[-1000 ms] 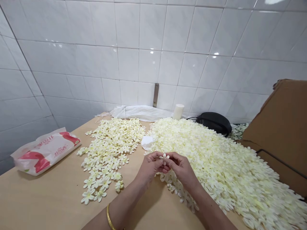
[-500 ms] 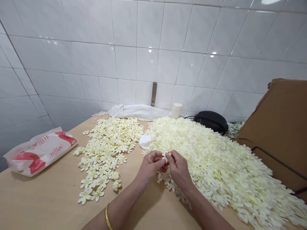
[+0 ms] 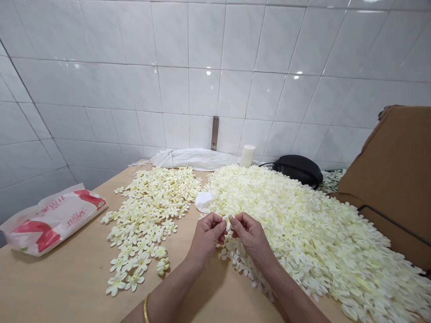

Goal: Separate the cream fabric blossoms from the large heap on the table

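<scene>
My left hand (image 3: 206,237) and my right hand (image 3: 249,237) meet fingertip to fingertip above the table, both pinched on a small cream fabric flower (image 3: 227,222). They hover at the near left edge of a big heap of cream flowers (image 3: 303,224). A thinner, spread-out patch of flowers (image 3: 151,211) lies to the left of my hands. A gold bangle (image 3: 146,309) circles my left wrist.
A red-and-white plastic packet (image 3: 50,217) lies at the table's left edge. At the back wall are a white cloth bag (image 3: 195,158), a white cylinder (image 3: 247,156) and a black pouch (image 3: 298,169). A brown cardboard box (image 3: 393,179) stands at the right. The wooden tabletop (image 3: 77,287) shows near me.
My hands stayed together at the heap's edge, working the small flower between the fingertips; the fingers parted slightly. The view shifted a little.
</scene>
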`<action>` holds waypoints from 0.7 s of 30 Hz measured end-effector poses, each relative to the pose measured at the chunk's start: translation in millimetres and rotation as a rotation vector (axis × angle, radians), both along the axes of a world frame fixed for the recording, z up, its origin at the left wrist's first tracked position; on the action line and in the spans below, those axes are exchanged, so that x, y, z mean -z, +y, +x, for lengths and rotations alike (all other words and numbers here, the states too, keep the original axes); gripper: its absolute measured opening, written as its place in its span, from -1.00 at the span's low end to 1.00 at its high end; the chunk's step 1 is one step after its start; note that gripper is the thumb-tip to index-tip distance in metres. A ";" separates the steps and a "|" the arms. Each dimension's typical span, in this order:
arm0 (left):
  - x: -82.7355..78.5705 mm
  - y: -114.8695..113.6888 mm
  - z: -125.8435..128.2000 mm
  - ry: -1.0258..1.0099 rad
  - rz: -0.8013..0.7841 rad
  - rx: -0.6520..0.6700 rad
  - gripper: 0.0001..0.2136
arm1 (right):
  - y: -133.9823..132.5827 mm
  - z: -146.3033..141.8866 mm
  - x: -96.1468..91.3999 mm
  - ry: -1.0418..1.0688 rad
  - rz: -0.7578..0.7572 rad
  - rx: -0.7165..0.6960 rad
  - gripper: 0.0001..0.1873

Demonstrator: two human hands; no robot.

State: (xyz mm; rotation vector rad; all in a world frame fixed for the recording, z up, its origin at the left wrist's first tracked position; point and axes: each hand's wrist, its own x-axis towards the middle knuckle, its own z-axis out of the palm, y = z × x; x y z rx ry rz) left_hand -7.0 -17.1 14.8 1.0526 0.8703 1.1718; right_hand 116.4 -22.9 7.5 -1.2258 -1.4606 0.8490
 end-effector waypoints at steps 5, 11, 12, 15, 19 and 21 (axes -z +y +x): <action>1.5 1.4 -0.3 0.001 -0.019 0.032 -0.68 | -3.8 0.0 -4.9 0.013 -0.016 -0.005 -0.63; 1.8 0.3 2.4 -0.093 -0.105 0.068 -0.64 | -3.7 -0.9 -1.8 -0.169 0.068 0.148 -0.58; 1.6 -0.4 2.6 -0.103 -0.102 0.082 -0.63 | -3.4 -0.7 -1.0 -0.203 0.090 0.162 -0.58; 1.5 -1.8 2.4 -0.108 -0.079 0.114 -0.59 | -3.0 0.7 0.3 -0.325 0.164 0.185 -0.58; 2.8 0.8 1.4 -0.139 -0.103 0.072 -0.66 | -2.4 2.3 0.2 -0.353 0.188 0.244 -0.59; 3.7 2.9 0.9 -0.155 -0.125 0.049 -0.69 | -1.7 2.2 0.5 -0.310 0.161 0.269 -0.59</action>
